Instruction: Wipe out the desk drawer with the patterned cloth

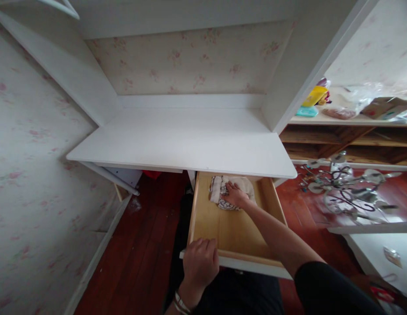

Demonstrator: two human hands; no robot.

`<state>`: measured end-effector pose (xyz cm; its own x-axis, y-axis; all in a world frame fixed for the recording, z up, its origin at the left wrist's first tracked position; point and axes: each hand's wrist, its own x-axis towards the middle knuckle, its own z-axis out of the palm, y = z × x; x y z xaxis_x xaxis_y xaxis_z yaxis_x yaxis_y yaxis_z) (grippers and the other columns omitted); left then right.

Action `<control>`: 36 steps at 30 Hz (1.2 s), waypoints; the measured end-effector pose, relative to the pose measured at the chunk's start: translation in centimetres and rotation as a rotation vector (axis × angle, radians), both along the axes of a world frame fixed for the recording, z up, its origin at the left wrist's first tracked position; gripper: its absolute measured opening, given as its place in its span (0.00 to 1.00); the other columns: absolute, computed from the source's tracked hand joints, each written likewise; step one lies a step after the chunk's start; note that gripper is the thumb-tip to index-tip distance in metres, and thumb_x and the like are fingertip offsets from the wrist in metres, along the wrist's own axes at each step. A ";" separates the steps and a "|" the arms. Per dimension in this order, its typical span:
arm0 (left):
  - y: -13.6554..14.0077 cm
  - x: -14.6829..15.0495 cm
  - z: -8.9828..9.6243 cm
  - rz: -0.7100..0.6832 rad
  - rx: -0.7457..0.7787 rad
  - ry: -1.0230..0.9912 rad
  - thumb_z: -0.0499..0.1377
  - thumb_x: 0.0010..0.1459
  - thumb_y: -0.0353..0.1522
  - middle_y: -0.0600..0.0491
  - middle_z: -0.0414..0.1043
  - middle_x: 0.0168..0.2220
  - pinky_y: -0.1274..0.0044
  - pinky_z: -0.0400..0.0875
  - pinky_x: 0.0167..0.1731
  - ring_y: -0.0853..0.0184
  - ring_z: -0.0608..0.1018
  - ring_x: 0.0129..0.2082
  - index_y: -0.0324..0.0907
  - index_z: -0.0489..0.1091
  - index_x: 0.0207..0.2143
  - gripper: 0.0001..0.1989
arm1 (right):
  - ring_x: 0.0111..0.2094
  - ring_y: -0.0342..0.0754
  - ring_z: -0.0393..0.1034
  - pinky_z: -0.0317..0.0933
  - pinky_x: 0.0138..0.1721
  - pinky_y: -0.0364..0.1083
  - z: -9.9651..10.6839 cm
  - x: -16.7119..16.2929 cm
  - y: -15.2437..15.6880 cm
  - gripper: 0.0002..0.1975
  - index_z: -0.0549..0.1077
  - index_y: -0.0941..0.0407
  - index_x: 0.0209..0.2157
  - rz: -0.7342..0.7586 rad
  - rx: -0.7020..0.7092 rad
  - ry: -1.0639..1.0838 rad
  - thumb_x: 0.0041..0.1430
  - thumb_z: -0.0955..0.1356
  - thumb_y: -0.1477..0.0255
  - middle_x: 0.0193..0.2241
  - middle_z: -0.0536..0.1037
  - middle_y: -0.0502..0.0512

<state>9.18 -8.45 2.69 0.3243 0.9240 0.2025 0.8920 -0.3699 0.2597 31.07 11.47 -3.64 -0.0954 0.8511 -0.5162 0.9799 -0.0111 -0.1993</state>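
Note:
A wooden drawer (206, 232) with a white front is pulled out from under the white desk. My left hand (201, 261) has its fingers curled over the drawer's front edge at the left corner. Toward the back of the drawer lies a bunched, patterned cream and brown cloth (244, 186). My right hand (235, 195) grips it from above, pressing it against the drawer bottom. Part of the cloth is hidden beneath the palm, and my right forearm crosses the drawer's right side.
The white desktop (184, 135) overhangs the drawer, with a side panel (308, 57) rising at its right. On the red wooden floor (141, 245) to the right rests a chandelier (351, 183) with glass parts. Behind it stands a low shelf (311, 135) with bags on top.

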 end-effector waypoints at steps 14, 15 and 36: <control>0.2 0.1 0.9 -0.048 -0.031 0.052 0.54 0.58 0.27 0.54 0.72 0.26 0.73 0.61 0.32 0.66 0.73 0.31 0.45 0.73 0.33 0.08 | 0.67 0.60 0.44 0.44 0.64 0.52 0.6 5.9 -9.4 0.44 0.50 0.66 0.67 0.099 -0.021 0.083 0.54 0.68 0.62 0.68 0.47 0.70; 0.2 0.1 0.9 -0.049 -0.038 0.051 0.54 0.58 0.27 0.54 0.73 0.27 0.74 0.61 0.32 0.66 0.73 0.31 0.45 0.73 0.34 0.08 | 0.67 0.59 0.45 0.44 0.65 0.51 0.9 5.5 -10.2 0.45 0.52 0.66 0.67 0.141 -0.037 0.104 0.52 0.69 0.63 0.68 0.48 0.69; 0.3 0.1 0.0 -0.058 0.001 0.025 0.54 0.58 0.26 0.54 0.73 0.27 0.72 0.63 0.33 0.65 0.74 0.31 0.44 0.72 0.38 0.09 | 0.68 0.65 0.38 0.38 0.62 0.70 0.2 -7.6 -2.7 0.39 0.57 0.53 0.66 0.427 -0.001 0.159 0.52 0.69 0.63 0.69 0.47 0.56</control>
